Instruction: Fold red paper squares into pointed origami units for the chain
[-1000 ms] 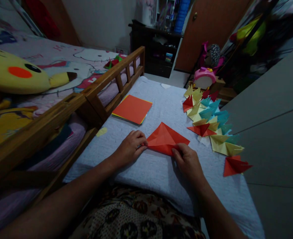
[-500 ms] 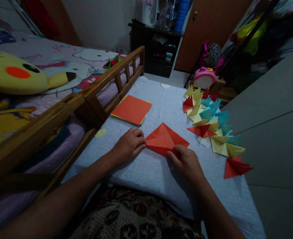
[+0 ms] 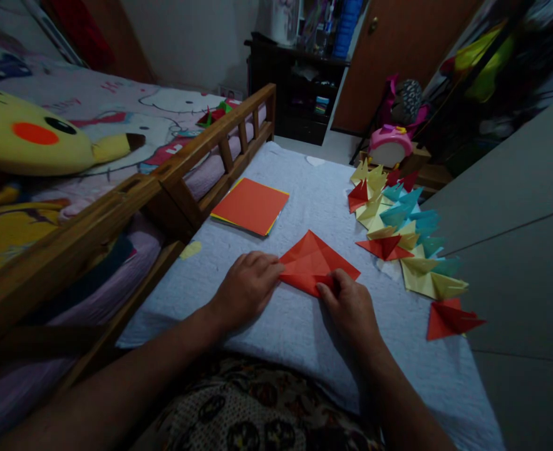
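Note:
A red sheet of origami paper point(image 3: 311, 257), creased and partly folded into a diamond, lies on the blue-grey cloth in front of me. At its left corner my left hand point(image 3: 252, 285) is closed, fingertips together on the paper. My right hand point(image 3: 349, 304) pinches the near edge, thumb and bent fingers at the fold. Beyond my left hand rests a square stack of origami paper point(image 3: 251, 205), red on top with yellow showing beneath. To the right, several folded paper cranes point(image 3: 398, 216) in yellow, blue and red stand in rows, with a red crane point(image 3: 451, 318) nearest me.
A wooden bed rail point(image 3: 168, 172) runs along the left, with a yellow plush toy point(image 3: 27, 141) on the bed behind it. Pale cabinet panels point(image 3: 515, 250) border the right side. A dark shelf unit point(image 3: 295, 94) stands at the back.
My left hand has flattened somewhat, its fingers extending further over the left corner of the paper. The right hand keeps its pinch at the near edge. The view has shifted slightly.

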Demonstrator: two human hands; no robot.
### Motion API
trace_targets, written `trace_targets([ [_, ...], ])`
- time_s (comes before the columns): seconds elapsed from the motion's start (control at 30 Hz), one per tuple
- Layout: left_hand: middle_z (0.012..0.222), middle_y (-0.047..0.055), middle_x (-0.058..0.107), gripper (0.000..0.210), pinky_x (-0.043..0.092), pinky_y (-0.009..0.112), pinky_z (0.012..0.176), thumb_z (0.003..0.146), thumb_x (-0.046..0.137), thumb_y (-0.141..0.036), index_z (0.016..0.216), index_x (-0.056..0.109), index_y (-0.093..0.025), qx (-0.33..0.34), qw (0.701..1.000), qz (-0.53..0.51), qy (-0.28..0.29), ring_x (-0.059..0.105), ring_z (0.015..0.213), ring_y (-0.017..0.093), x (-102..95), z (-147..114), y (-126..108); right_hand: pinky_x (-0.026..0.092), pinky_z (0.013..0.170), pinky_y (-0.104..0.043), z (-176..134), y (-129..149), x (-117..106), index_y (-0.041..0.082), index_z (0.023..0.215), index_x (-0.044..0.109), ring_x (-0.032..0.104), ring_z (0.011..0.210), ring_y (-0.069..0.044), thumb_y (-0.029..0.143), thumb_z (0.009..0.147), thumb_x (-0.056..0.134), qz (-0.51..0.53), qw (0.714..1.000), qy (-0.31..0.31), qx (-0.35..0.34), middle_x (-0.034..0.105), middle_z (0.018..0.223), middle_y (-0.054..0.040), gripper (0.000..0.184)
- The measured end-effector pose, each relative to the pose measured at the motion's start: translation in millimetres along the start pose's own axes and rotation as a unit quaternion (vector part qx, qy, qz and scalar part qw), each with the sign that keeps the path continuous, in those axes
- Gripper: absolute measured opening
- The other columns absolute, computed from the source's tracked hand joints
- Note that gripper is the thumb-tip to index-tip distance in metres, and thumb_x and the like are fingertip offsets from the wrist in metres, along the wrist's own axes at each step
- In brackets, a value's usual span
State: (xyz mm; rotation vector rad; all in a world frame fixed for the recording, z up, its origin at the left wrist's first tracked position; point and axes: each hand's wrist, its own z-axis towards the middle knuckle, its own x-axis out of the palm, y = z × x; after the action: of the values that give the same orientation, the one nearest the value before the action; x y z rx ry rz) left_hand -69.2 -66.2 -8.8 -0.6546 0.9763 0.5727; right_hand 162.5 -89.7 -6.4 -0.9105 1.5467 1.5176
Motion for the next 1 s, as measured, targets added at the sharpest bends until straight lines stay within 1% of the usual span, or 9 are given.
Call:
trace_targets([
  [0.07,0.121,0.010,0.067,0.028,0.049,0.040,0.096,0.098,0.047,-0.012,0.122,0.061,-0.015,0.107,0.994,0.001,-0.006,0.058,0.111,0.024,2.1,-6,-10,0.030,0.059,-0.028,-3,3,0,0.020,0.084,0.059,0.060,0.064,-0.019,0.031,0.090,0.060,-0.033,0.999,-0.013,-0.012,0.070,0.077,-0.0048,0.012],
  [0.1,0.126,0.010,0.066,0.030,0.049,0.039,0.099,0.099,0.047,-0.013,0.126,0.060,-0.014,0.143,0.990,-0.002,-0.003,0.058,0.114,0.023,3.8,-9,-14,0.030,0.060,-0.028,-4,5,0,0.020,0.083,0.059,0.060,0.064,-0.019,0.030,0.091,0.059,-0.053,0.998,-0.021,-0.021,0.070,0.076,-0.0048,0.012],
  [0.13,0.131,0.010,0.065,0.031,0.049,0.039,0.102,0.100,0.048,-0.016,0.128,0.058,-0.014,0.158,0.987,-0.004,0.006,0.057,0.120,0.024,5.7,-12,-17,0.029,0.060,-0.029,-6,7,0,0.020,0.082,0.059,0.060,0.064,-0.019,0.030,0.091,0.058,-0.075,0.996,-0.029,-0.033,0.069,0.074,-0.0048,0.013],
  [0.27,0.139,0.012,0.060,0.037,0.049,0.044,0.107,0.100,0.050,-0.025,0.135,0.055,-0.012,0.140,0.988,-0.008,0.063,0.054,0.129,0.027,12.0,-19,-22,0.031,0.065,-0.031,-10,10,-1,0.020,0.078,0.058,0.060,0.067,-0.020,0.024,0.093,0.055,-0.139,0.983,-0.050,-0.108,0.066,0.071,-0.0055,0.016],
  [0.37,0.139,0.014,0.060,0.037,0.050,0.045,0.106,0.100,0.050,-0.026,0.134,0.056,-0.012,0.124,0.990,-0.002,0.071,0.056,0.129,0.027,13.1,-21,-21,0.032,0.065,-0.030,-8,8,-2,0.020,0.080,0.057,0.060,0.069,-0.020,0.023,0.093,0.054,-0.126,0.981,-0.048,-0.136,0.066,0.073,-0.0051,0.014],
  [0.5,0.144,0.013,0.056,0.037,0.047,0.044,0.110,0.100,0.051,-0.027,0.133,0.056,-0.012,0.115,0.990,0.003,0.080,0.050,0.136,0.028,11.5,-22,-21,0.032,0.061,-0.028,-3,3,-1,0.020,0.083,0.056,0.059,0.065,-0.018,0.025,0.094,0.052,-0.079,0.991,-0.030,-0.105,0.065,0.072,-0.0033,0.012],
  [0.6,0.148,0.013,0.053,0.040,0.043,0.044,0.113,0.099,0.052,-0.031,0.135,0.054,-0.012,0.106,0.989,0.010,0.098,0.046,0.140,0.028,10.6,-22,-22,0.033,0.061,-0.028,-1,2,1,0.020,0.083,0.055,0.060,0.065,-0.019,0.025,0.094,0.051,-0.056,0.995,-0.023,-0.086,0.066,0.075,-0.0035,0.012],
  [0.83,0.156,0.011,0.043,0.056,0.036,0.043,0.115,0.099,0.053,-0.049,0.143,0.047,-0.015,0.070,0.984,0.028,0.164,0.035,0.146,0.028,8.2,-22,-24,0.033,0.062,-0.029,0,1,5,0.021,0.082,0.053,0.058,0.066,-0.019,0.026,0.092,0.048,-0.027,0.995,-0.049,-0.077,0.064,0.076,-0.0046,0.012],
  [1.0,0.158,0.014,0.039,0.063,0.031,0.042,0.117,0.098,0.052,-0.054,0.146,0.043,-0.015,0.068,0.980,0.024,0.185,0.034,0.147,0.028,7.5,-23,-25,0.033,0.062,-0.029,2,-1,5,0.021,0.080,0.053,0.057,0.066,-0.019,0.027,0.091,0.048,-0.012,0.997,-0.043,-0.066,0.063,0.075,-0.0042,0.013],
])
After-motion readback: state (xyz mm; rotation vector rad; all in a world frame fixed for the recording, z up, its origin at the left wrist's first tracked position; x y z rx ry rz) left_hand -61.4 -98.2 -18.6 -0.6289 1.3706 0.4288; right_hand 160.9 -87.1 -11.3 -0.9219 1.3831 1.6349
